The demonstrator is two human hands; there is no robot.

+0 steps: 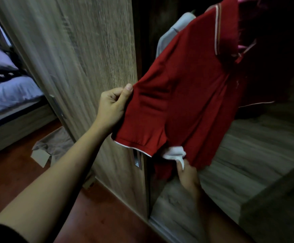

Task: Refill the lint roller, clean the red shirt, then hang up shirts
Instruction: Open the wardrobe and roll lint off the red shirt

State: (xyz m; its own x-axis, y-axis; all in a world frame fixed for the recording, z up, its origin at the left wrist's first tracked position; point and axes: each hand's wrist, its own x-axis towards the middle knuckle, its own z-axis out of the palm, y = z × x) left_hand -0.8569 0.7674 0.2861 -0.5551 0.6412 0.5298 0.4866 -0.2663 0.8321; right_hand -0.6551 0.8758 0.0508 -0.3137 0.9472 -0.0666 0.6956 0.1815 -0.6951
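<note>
Centrally, the left hand (pixel 113 104) is shown clenched on the sleeve (pixel 142 120) of the red shirt (pixel 195 81). The fabric's edge is pinched between the thumb (pixel 127 92) and curled fingers, and the sleeve is drawn out leftwards from the garment's body. Below and to the right, the right hand (pixel 188 174) is raised to the shirt's underside. A white cloth (pixel 175 152) is nipped there by its fingertips, just beneath the white-trimmed cuff (pixel 134 146). This grip is blurred, and most of the fingers are hidden by red fabric. Above both hands, the shirt is hung on a pink hanger (pixel 241 47) inside the dark wardrobe (pixel 283 76), with its striped collar (pixel 218 28) uppermost. A grey garment (pixel 170 32) is seen behind the shirt's shoulder, above the left hand. Just left of that hand, a wood-grain door (pixel 72 58) is seen. Beneath and beyond the right hand, the wardrobe's base is formed by a pale board (pixel 247 155). Far left of both hands, a bed (pixel 8 95) with lilac bedding is visible. Below it, a crumpled cloth (pixel 57 144) is seen lying on the reddish floor (pixel 11 181).
</note>
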